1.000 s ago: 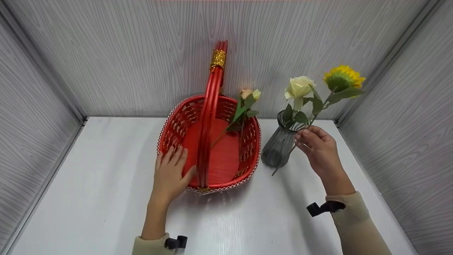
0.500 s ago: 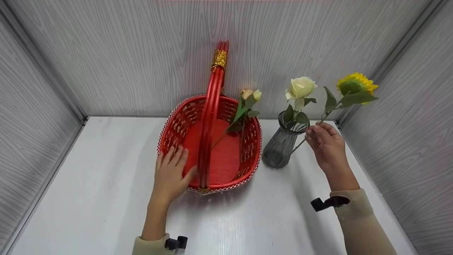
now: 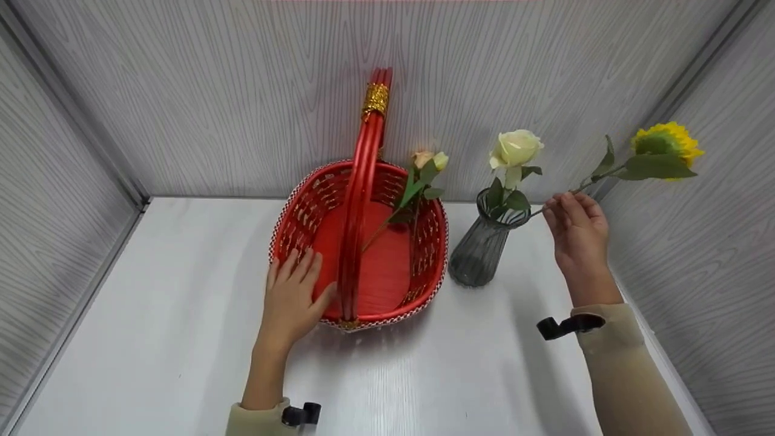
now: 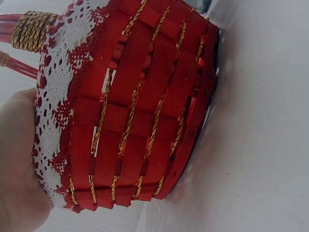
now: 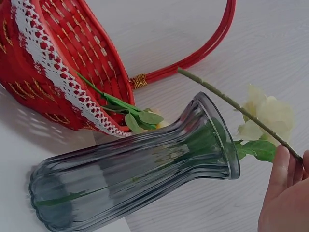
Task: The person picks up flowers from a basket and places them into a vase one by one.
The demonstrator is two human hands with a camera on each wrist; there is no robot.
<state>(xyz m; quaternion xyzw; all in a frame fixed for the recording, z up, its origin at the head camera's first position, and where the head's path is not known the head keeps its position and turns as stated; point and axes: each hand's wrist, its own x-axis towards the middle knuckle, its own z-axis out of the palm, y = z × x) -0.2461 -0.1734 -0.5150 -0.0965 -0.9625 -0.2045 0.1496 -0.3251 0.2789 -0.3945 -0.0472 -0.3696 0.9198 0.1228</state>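
Observation:
My right hand point(image 3: 581, 236) pinches the thin green stem of a sunflower point(image 3: 666, 148), right of the vase and at about its rim height. The bloom points to the right. In the right wrist view the cut end of the sunflower's stem point(image 5: 231, 102) is outside the grey ribbed glass vase point(image 3: 478, 257). A cream rose point(image 3: 516, 148) stands in that vase, its stem seen through the glass. My left hand point(image 3: 290, 306) rests with spread fingers over the left rim of a red woven basket point(image 3: 387, 272); its fingertips reach inside.
Small pink and yellow roses point(image 3: 424, 160) on leafy stems lean against the basket's back right rim. The tall red basket handle point(image 3: 363, 163) arches up the middle. Grey wood-grain panels point(image 3: 242, 91) enclose the white table point(image 3: 169, 339) at the back and sides.
My right hand has moved right and slightly up with the sunflower, drawing its stem away from beside the vase. My left hand and the basket have stayed in place.

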